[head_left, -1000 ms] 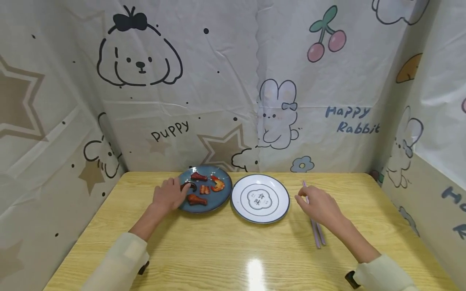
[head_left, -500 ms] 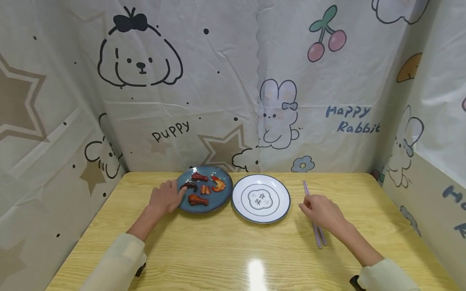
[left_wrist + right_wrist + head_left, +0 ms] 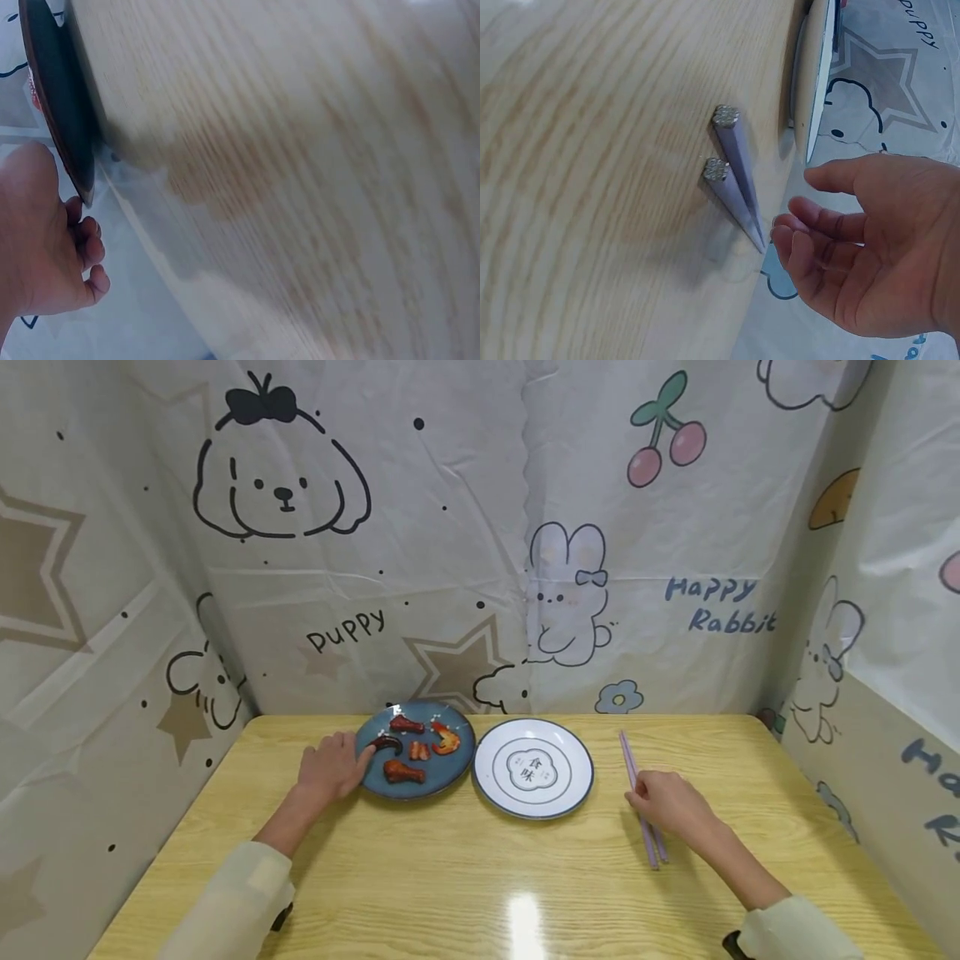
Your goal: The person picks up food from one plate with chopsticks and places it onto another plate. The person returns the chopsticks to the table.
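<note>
At the left rim of the blue plate, my left hand has its thumb over the edge. The left wrist view shows its other fingers curled at the rim of the plate, gripping it. On that plate lie two drumsticks, a shrimp, a small striped meat piece and a dark curved piece. My right hand hovers over a pair of purple chopsticks. In the right wrist view its fingers are loosely bent, and the chopsticks lie apart from them.
A white plate with a dark blue rim stands right beside the blue one. Both are near the back edge of the wooden table. Printed cloth hangs behind and at both sides.
My right hand has moved down and slightly right along the chopsticks, toward the table. My left hand has drawn slightly left at the blue plate's rim, showing more of the dark curved piece.
</note>
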Demonstrator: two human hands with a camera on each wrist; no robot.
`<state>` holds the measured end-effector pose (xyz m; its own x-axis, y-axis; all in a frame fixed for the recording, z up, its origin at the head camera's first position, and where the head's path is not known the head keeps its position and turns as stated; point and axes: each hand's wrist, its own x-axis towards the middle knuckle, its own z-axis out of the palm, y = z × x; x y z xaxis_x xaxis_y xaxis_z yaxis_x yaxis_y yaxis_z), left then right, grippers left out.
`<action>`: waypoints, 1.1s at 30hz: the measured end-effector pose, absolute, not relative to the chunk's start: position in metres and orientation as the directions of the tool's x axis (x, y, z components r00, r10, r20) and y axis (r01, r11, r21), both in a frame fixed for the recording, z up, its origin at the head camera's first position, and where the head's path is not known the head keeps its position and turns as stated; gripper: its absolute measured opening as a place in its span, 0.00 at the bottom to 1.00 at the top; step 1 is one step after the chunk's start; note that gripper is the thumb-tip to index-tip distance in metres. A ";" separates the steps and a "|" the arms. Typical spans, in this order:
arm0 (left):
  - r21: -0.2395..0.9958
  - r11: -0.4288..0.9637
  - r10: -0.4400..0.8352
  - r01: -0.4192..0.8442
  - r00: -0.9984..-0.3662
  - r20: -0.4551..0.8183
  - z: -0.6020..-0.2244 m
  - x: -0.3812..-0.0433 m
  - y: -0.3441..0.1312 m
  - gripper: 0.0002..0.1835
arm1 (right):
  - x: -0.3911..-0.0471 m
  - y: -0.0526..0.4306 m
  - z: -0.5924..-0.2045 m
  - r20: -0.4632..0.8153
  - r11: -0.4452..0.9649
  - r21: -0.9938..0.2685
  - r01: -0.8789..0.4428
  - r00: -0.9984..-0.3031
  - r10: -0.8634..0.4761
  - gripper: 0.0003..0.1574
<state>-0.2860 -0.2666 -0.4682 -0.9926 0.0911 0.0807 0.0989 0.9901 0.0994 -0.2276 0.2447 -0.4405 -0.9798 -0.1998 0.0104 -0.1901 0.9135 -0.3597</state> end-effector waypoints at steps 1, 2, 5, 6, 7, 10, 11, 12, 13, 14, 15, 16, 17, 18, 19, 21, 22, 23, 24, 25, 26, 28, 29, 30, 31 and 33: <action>0.094 0.991 0.091 0.099 -0.993 0.078 -0.468 -0.286 -0.267 0.30 | -0.228 0.245 -0.441 -0.002 0.917 -0.358 -0.174 -0.982 -0.187 0.13; 0.087 0.991 0.092 0.098 -0.993 0.077 -0.467 -0.287 -0.267 0.30 | -0.227 0.246 -0.441 -0.014 0.920 -0.357 -0.158 -0.985 -0.175 0.12; 0.071 0.993 0.086 0.092 -0.993 0.082 -0.467 -0.286 -0.268 0.29 | -0.226 0.247 -0.442 -0.036 0.928 -0.353 -0.123 -0.989 -0.144 0.16; 0.068 0.994 0.083 0.089 -0.993 0.087 -0.467 -0.286 -0.269 0.28 | -0.226 0.248 -0.443 -0.033 0.929 -0.350 -0.121 -0.989 -0.141 0.19; 0.067 0.994 0.082 0.088 -0.992 0.091 -0.467 -0.286 -0.269 0.28 | -0.227 0.249 -0.443 -0.028 0.930 -0.348 -0.121 -0.990 -0.139 0.22; 0.073 0.994 0.080 0.087 -0.992 0.095 -0.468 -0.286 -0.269 0.27 | -0.228 0.250 -0.443 -0.014 0.931 -0.343 -0.125 -0.990 -0.138 0.27; 0.077 0.993 0.080 0.087 -0.993 0.089 -0.468 -0.287 -0.270 0.28 | -0.229 0.251 -0.444 -0.014 0.932 -0.340 -0.124 -0.991 -0.137 0.28; 0.082 0.993 0.079 0.086 -0.994 0.081 -0.469 -0.287 -0.270 0.28 | -0.229 0.251 -0.445 -0.013 0.932 -0.340 -0.124 -0.991 -0.136 0.28; 0.084 0.993 0.079 0.085 -0.994 0.071 -0.470 -0.287 -0.270 0.28 | -0.230 0.251 -0.446 -0.018 0.932 -0.342 -0.120 -0.991 -0.134 0.27; 0.086 0.993 0.078 0.084 -0.995 0.063 -0.470 -0.288 -0.271 0.29 | -0.230 0.252 -0.447 -0.026 0.931 -0.345 -0.118 -0.991 -0.135 0.25; 0.089 0.993 0.076 0.081 -0.995 0.058 -0.471 -0.288 -0.271 0.29 | -0.231 0.252 -0.449 -0.036 0.931 -0.348 -0.113 -0.990 -0.134 0.23; 0.089 0.993 0.076 0.081 -0.996 0.053 -0.472 -0.288 -0.272 0.29 | -0.231 0.252 -0.450 -0.044 0.929 -0.354 -0.109 -0.990 -0.133 0.21; 0.087 0.993 0.077 0.081 -0.996 0.050 -0.473 -0.288 -0.272 0.29 | -0.232 0.253 -0.453 -0.052 0.926 -0.362 -0.104 -0.990 -0.131 0.19; 0.085 0.993 0.079 0.083 -0.996 0.051 -0.473 -0.288 -0.272 0.29 | -0.232 0.253 -0.454 -0.058 0.923 -0.371 -0.099 -0.990 -0.130 0.17; 0.085 0.993 0.080 0.084 -0.995 0.054 -0.473 -0.288 -0.272 0.29 | -0.232 0.254 -0.456 -0.063 0.920 -0.380 -0.096 -0.990 -0.129 0.15; 0.087 0.992 0.083 0.088 -0.995 0.062 -0.474 -0.288 -0.272 0.28 | -0.233 0.254 -0.458 -0.065 0.914 -0.396 -0.091 -0.990 -0.126 0.13; 0.086 0.992 0.086 0.092 -0.994 0.066 -0.474 -0.288 -0.272 0.28 | -0.233 0.254 -0.459 -0.063 0.911 -0.401 -0.093 -0.990 -0.129 0.13; 0.086 0.992 0.088 0.094 -0.994 0.070 -0.473 -0.288 -0.272 0.27 | -0.233 0.255 -0.459 -0.062 0.910 -0.405 -0.095 -0.990 -0.130 0.12; 0.084 0.992 0.092 0.098 -0.993 0.074 -0.473 -0.288 -0.272 0.27 | -0.233 0.255 -0.459 -0.059 0.908 -0.407 -0.098 -0.989 -0.133 0.11; 0.084 0.992 0.092 0.098 -0.993 0.077 -0.473 -0.288 -0.272 0.27 | -0.233 0.255 -0.459 -0.055 0.907 -0.410 -0.102 -0.989 -0.136 0.10; 0.083 0.992 0.093 0.099 -0.993 0.077 -0.473 -0.288 -0.273 0.27 | -0.233 0.255 -0.459 -0.053 0.905 -0.412 -0.106 -0.989 -0.139 0.10; 0.079 0.992 0.095 0.100 -0.993 0.073 -0.473 -0.289 -0.273 0.27 | -0.233 0.254 -0.459 -0.045 0.906 -0.407 -0.114 -0.988 -0.144 0.10; 0.079 0.992 0.095 0.100 -0.993 0.068 -0.473 -0.289 -0.273 0.27 | -0.233 0.254 -0.459 -0.038 0.907 -0.405 -0.117 -0.989 -0.145 0.10; 0.078 0.992 0.095 0.100 -0.994 0.060 -0.473 -0.289 -0.273 0.26 | -0.233 0.254 -0.459 -0.031 0.907 -0.404 -0.121 -0.989 -0.146 0.10; 0.080 0.992 0.093 0.097 -0.994 0.052 -0.473 -0.289 -0.273 0.26 | -0.233 0.254 -0.460 -0.025 0.907 -0.402 -0.125 -0.989 -0.147 0.10; 0.082 0.992 0.095 0.098 -0.995 0.040 -0.473 -0.289 -0.274 0.25 | -0.233 0.253 -0.460 -0.010 0.909 -0.396 -0.132 -0.989 -0.148 0.10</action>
